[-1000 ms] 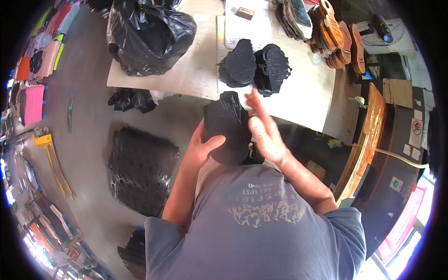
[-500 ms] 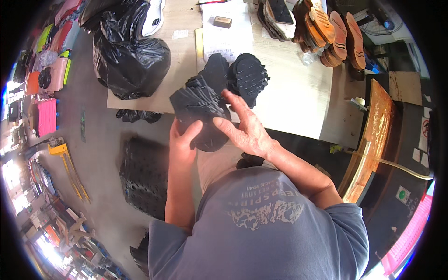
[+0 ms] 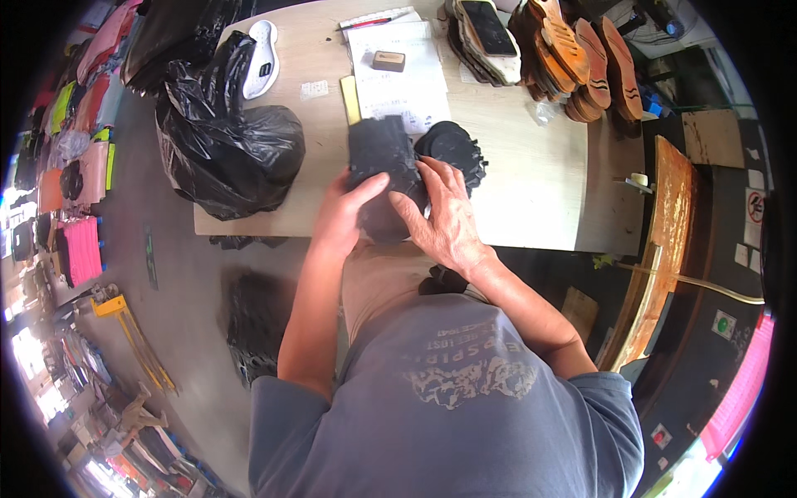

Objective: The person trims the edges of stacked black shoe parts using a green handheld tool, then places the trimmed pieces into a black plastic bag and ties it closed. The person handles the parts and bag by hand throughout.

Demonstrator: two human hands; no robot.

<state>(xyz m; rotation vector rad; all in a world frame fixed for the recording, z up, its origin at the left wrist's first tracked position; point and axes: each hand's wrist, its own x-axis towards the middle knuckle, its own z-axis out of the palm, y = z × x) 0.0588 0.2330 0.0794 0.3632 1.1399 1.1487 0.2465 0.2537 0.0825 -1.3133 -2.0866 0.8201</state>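
Between my two hands is a stack of thin black cut pieces (image 3: 380,153), with its edges lined up near the table's front edge. My left hand (image 3: 342,217) grips its left side, thumb laid over the near face. My right hand (image 3: 444,220) holds the right side, with fingers along the edge and thumb near the middle. Motion blurs the lower part of the stack. Just beyond my right fingers, a second pile of black rounded pieces (image 3: 452,149) with notched edges lies on the table.
On the pale table (image 3: 531,191) are a black plastic bag (image 3: 228,153), a white sole-shaped piece (image 3: 261,62), papers (image 3: 407,91), a small box (image 3: 388,61) and a phone (image 3: 487,26) on stacked pieces. Brown sole-shaped pieces (image 3: 564,54) stand far right. A dark bundle (image 3: 253,319) lies below left.
The fanned-out, tilted stack is now squared up and has moved slightly right, over the table's edge. Both hands have closed in on its sides. My view has shifted slightly.
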